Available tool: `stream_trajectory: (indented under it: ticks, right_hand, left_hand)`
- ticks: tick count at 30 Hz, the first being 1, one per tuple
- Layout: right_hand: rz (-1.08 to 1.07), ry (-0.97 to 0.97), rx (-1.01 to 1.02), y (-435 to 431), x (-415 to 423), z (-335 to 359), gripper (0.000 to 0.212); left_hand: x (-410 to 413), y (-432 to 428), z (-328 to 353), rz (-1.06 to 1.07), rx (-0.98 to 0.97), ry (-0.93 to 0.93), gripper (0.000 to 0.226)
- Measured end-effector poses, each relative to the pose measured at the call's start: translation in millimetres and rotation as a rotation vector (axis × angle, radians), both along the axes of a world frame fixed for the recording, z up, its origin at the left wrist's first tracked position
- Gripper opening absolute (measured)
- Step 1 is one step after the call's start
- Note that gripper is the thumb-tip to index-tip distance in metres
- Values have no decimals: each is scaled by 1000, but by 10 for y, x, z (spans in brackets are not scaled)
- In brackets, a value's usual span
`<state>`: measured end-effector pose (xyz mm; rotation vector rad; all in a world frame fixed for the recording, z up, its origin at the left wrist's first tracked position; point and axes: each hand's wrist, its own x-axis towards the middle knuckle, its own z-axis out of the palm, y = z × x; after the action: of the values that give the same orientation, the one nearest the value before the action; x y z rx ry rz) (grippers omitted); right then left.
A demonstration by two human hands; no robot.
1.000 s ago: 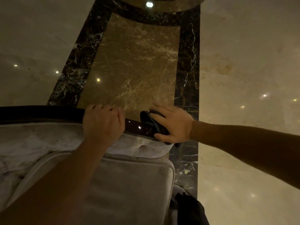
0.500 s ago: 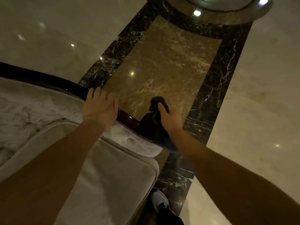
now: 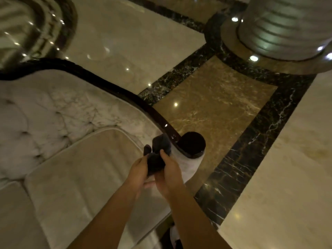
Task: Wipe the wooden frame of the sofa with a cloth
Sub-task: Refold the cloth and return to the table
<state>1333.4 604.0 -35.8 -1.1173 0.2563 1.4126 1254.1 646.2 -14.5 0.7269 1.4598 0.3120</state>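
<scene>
The sofa's dark glossy wooden frame (image 3: 129, 97) curves along the top of the pale tufted backrest and ends in a round scroll (image 3: 193, 144) at the arm. A dark cloth (image 3: 159, 155) is bunched just short of that scroll, over the seat cushion edge. My left hand (image 3: 138, 169) and my right hand (image 3: 168, 175) both grip the cloth from either side. Neither hand touches the frame; the cloth's upper fold sits close beside the scroll.
A pale seat cushion (image 3: 86, 180) fills the lower left. Polished marble floor (image 3: 221, 108) with dark veined borders spreads to the right. A ribbed round column (image 3: 285, 27) stands on a ringed base at the top right. A shoe shows near the bottom edge.
My left hand has left the frame and come over to the cloth. My right hand has lifted the cloth off the frame's end. The view has swung left, showing more of the sofa.
</scene>
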Motion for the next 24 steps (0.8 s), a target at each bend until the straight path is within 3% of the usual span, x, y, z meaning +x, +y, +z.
stream_trajectory:
  ticks: [3, 6, 10, 14, 17, 22, 24]
  right_hand:
    - [86, 160, 247, -311, -276, 489, 29]
    - [208, 152, 334, -602, -650, 900, 40]
    - [541, 109, 371, -1177, -1490, 1429, 45]
    - [877, 160, 447, -1989, -2487, 1862, 68]
    - [1094, 166, 500, -2553, -3234, 2065, 60]
    - [1328, -28, 496, -3291, -4494, 2225, 40]
    - [1369, -55, 498, -3410, -4900, 2254, 43]
  left_hand:
    - [-599, -224, 370, 173, 31, -197, 20]
    - [-1265, -576, 767, 333, 61, -325, 12]
    - [-2407, -1462, 1272, 584, 186, -459, 34]
    - [-3732, -2662, 1703, 873, 274, -811, 59]
    - [-4552, -3581, 1944, 1058, 323, -956, 68]
    - [-5762, -4891, 2171, 1282, 492, -899, 63]
    - [-6117, -5269, 2142, 1350, 543, -863, 51]
